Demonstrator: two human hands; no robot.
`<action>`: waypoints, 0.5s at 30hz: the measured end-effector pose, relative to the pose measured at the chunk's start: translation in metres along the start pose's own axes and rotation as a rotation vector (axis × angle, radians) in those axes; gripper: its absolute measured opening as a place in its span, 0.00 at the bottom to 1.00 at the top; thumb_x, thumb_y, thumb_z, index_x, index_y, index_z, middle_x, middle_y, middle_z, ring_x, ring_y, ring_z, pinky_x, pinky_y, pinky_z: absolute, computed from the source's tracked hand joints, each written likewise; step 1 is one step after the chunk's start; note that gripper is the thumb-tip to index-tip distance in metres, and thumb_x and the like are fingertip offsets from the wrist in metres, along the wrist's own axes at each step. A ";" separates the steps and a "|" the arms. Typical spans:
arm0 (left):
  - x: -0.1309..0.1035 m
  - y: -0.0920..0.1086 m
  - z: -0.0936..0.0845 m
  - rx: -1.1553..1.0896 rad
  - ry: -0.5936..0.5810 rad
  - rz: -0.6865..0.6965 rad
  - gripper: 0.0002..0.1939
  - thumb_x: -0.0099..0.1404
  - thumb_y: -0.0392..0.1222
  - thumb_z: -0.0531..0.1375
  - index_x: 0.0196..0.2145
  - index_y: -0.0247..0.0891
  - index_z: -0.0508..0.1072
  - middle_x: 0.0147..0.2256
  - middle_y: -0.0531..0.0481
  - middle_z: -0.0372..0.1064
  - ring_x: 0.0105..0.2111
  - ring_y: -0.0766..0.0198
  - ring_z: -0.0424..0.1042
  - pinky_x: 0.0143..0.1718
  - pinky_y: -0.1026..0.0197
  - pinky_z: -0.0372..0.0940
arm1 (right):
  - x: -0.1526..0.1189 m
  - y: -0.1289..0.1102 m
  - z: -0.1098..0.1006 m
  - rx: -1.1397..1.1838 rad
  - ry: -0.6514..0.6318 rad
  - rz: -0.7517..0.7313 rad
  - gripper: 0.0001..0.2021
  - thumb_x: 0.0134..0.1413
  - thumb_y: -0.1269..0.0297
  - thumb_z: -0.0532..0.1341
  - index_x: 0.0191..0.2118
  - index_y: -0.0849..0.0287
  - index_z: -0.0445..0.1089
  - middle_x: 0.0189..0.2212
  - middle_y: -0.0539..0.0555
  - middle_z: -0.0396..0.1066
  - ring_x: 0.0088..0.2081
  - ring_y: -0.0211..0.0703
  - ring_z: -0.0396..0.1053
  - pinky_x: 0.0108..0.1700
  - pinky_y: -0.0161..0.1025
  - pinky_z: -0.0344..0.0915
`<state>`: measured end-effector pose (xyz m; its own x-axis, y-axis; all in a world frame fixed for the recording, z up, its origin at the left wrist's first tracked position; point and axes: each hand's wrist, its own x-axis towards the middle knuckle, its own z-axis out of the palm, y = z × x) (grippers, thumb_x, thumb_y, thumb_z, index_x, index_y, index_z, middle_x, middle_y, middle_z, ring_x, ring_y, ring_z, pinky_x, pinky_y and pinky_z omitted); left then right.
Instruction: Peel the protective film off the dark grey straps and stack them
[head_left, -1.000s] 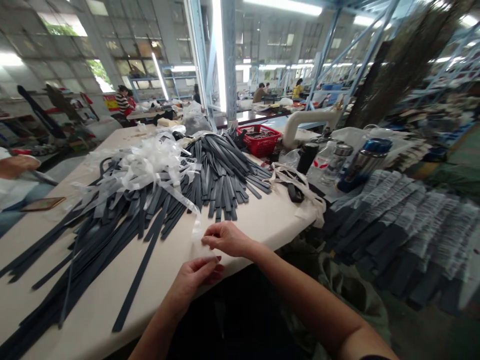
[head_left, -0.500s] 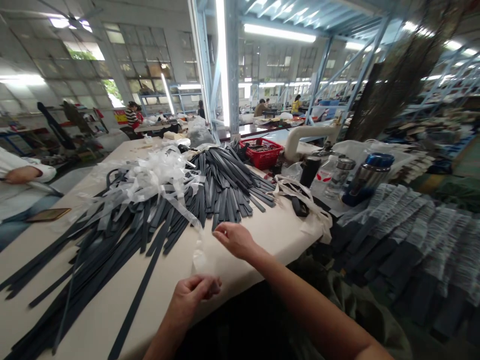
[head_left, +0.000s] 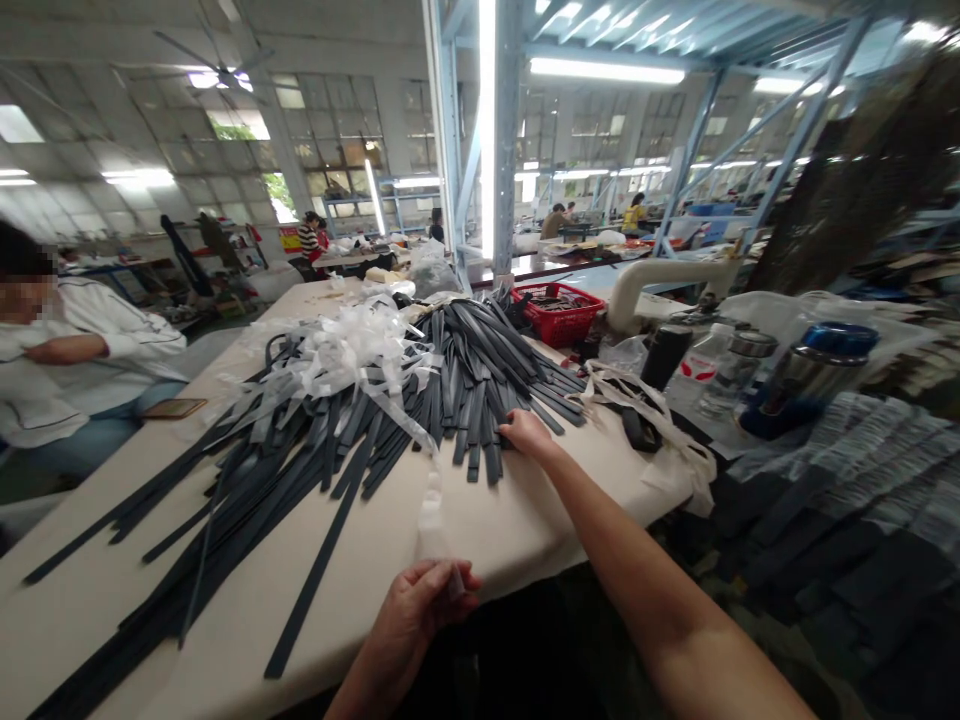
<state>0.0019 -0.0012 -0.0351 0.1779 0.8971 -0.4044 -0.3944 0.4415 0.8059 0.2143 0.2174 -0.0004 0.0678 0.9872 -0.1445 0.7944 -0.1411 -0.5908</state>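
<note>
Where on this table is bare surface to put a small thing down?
Bare table lies near the edge, between the left hand holding the clear sleeve and the dark strips. The right hand touches the strip ends. The bottles crowd the right corner.

The space is a large factory hall. A grid of grey-framed glass window panes (head_left: pixel 330 130) fills the upper left wall. Long white fluorescent tube lights (head_left: pixel 607 70) run across the top centre. A pale blue steel column (head_left: pixel 506 140) rises at centre, with blue steel diagonal braces (head_left: pixel 795 140) at upper right. A cream-topped worktable (head_left: pixel 480 520) spans the lower left.
</note>
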 end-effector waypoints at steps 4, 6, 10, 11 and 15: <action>0.000 -0.002 0.002 -0.074 0.013 0.029 0.22 0.49 0.55 0.73 0.32 0.32 0.79 0.32 0.42 0.79 0.29 0.61 0.77 0.34 0.62 0.69 | -0.002 0.015 -0.010 0.157 -0.087 -0.013 0.14 0.65 0.58 0.61 0.50 0.63 0.69 0.45 0.56 0.72 0.41 0.43 0.73 0.42 0.44 0.74; 0.001 -0.001 0.003 -0.110 0.028 0.047 0.21 0.50 0.54 0.73 0.31 0.32 0.79 0.32 0.42 0.79 0.29 0.62 0.77 0.34 0.63 0.69 | -0.011 0.020 -0.013 0.233 -0.118 -0.035 0.13 0.66 0.58 0.60 0.47 0.63 0.70 0.39 0.53 0.72 0.34 0.38 0.72 0.36 0.39 0.73; 0.008 0.002 0.007 -0.163 0.038 0.039 0.19 0.52 0.52 0.72 0.32 0.32 0.79 0.40 0.40 0.79 0.35 0.60 0.78 0.35 0.64 0.70 | -0.059 0.029 -0.011 0.362 -0.169 -0.134 0.11 0.68 0.62 0.56 0.35 0.62 0.67 0.22 0.45 0.67 0.19 0.31 0.63 0.22 0.30 0.62; 0.011 0.003 0.010 -0.169 0.026 0.034 0.19 0.53 0.51 0.72 0.34 0.33 0.80 0.43 0.39 0.78 0.39 0.59 0.78 0.37 0.64 0.71 | -0.077 0.032 -0.008 0.388 -0.187 -0.167 0.10 0.67 0.63 0.55 0.33 0.61 0.65 0.20 0.44 0.66 0.18 0.31 0.62 0.21 0.29 0.60; 0.029 0.006 0.028 -0.177 -0.090 0.038 0.15 0.57 0.48 0.69 0.37 0.34 0.80 0.48 0.39 0.76 0.47 0.55 0.75 0.45 0.60 0.71 | -0.161 0.044 0.008 0.429 -0.270 -0.291 0.08 0.60 0.64 0.57 0.30 0.57 0.63 0.19 0.46 0.69 0.20 0.35 0.66 0.25 0.31 0.62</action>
<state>0.0302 0.0279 -0.0296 0.2369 0.9145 -0.3280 -0.5536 0.4045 0.7280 0.2335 0.0520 -0.0092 -0.3173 0.9439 -0.0919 0.4377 0.0598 -0.8971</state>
